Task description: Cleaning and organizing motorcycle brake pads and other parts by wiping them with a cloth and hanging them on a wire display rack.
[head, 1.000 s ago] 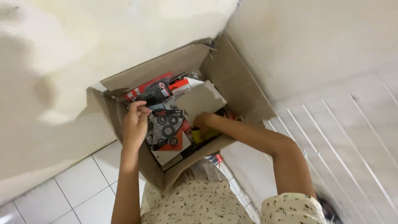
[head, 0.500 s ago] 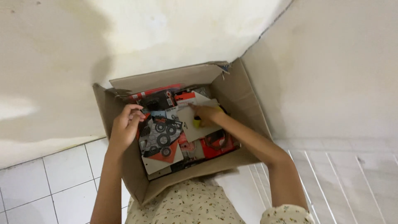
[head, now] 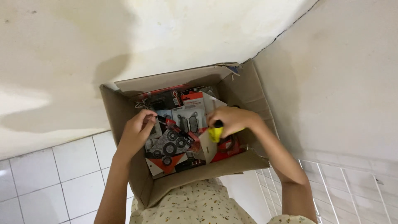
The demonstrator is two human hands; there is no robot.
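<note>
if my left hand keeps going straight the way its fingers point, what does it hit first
Probably the left hand meets the flat carded packs of dark metal parts in the brown cardboard box; its fingertips are already at them, though depth is unclear.

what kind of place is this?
Probably a home or a small storeroom corner, though it is hard to be sure. A worn cardboard box of carded parts packs sits where two plain plastered walls meet, on a white tiled floor. Both hands are in the box.
</note>
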